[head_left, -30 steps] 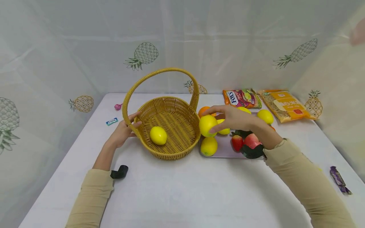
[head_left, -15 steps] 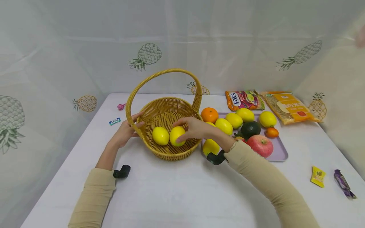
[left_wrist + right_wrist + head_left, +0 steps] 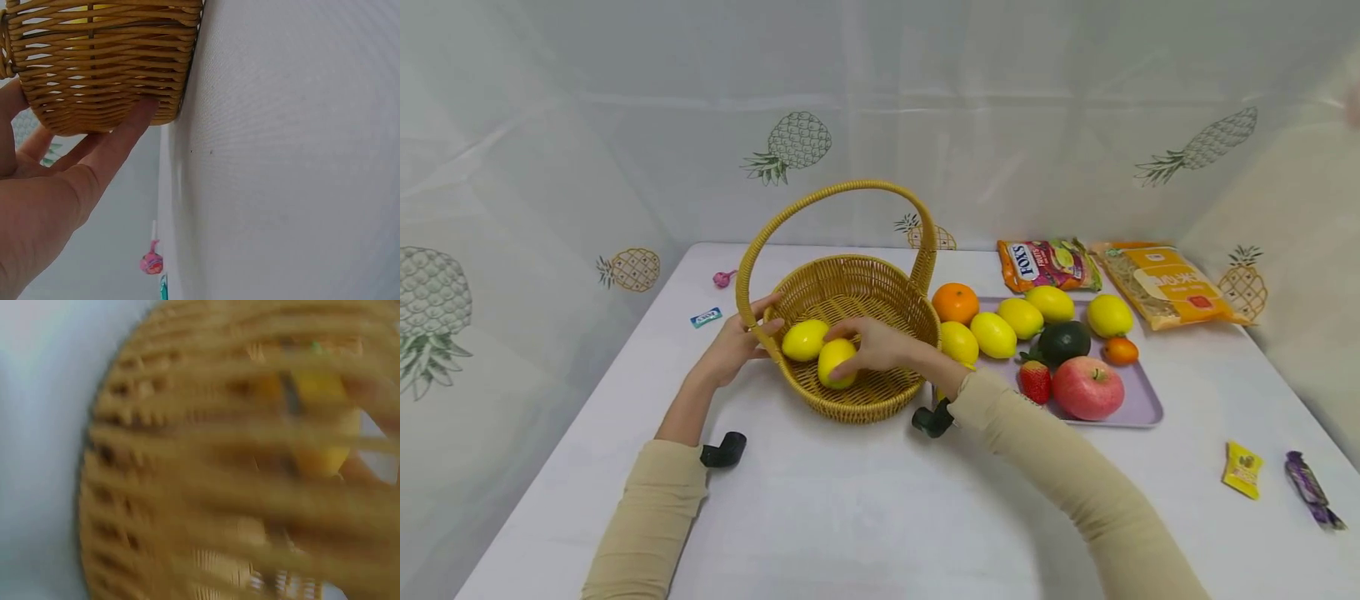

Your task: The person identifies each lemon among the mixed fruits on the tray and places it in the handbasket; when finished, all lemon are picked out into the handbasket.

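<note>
In the head view my left hand grips the left side of a wicker basket, at the foot of its tall handle. The left wrist view shows the fingers against the woven outer wall. My right hand is inside the basket, its thumb and fingers around a yellow lemon. Another lemon lies beside it, by the left inner wall. Through the blurred weave in the right wrist view, the held lemon shows yellow.
Right of the basket a lilac tray bears several lemons, an orange, an avocado, a strawberry and an apple. Two snack bags lie behind. Small sweets lie right; a lollipop lies left.
My right hand has carried the lemon left from over the tray into the basket. The other lemon has shifted towards the left inner wall. My left hand stays at the rim.
</note>
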Demonstrator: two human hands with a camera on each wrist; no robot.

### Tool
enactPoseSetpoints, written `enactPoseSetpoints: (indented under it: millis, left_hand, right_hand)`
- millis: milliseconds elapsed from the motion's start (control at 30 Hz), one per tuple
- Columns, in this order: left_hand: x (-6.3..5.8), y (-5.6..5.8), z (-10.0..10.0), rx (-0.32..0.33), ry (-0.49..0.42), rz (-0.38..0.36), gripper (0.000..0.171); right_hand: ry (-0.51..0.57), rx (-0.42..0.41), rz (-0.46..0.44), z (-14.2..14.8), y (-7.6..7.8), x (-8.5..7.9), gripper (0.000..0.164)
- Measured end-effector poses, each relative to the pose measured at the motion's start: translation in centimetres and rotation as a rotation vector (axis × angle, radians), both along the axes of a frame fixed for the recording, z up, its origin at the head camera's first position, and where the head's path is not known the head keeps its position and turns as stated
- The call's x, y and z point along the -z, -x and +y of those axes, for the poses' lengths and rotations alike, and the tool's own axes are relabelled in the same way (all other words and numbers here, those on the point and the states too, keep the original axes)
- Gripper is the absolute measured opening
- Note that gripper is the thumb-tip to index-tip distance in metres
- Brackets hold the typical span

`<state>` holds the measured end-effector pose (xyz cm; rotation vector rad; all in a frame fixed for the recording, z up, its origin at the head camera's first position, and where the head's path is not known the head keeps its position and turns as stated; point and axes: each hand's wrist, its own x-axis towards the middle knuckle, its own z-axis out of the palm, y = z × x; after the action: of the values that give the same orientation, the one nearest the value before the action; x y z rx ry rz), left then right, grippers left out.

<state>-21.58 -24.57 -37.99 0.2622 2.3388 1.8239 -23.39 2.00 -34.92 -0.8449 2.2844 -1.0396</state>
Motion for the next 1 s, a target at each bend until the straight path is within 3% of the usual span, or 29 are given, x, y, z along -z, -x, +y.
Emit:
enactPoseSetpoints:
  millis: [133,400,667,833,1000]
  left_hand:
    - [-0.1,0.0,0.2,0.002,-0.008,-0.005,0.056]
    - [-0.1,0.0,0.2,-0.001,-0.006,0.000,0.058]
    - [0.2,0.0,0.2,-0.001,-0.010,-0.006,0.056]
    - [0.1,0.0,0.2,0.004,-0.007,0.004,0.055]
    - [-0.1,-0.1,0.0,0.011,-0.010,0.011,0.058]
  right_hand:
    - [0.035,0.022,-0.043,-0.7,-0.4,0.4,0.055]
    - [0.225,0.119,-0.313,-0.9,-0.5,0.5,0.048]
    - [0.329,0.122,-0.512,1.6,0.3,-0.7,0.047]
    - [0.369,0.094,-0.528,4.8,1.2,-2.4,0.047]
    - [0.367,0.047,-0.436,8.8,1.0,-3.6,0.043]
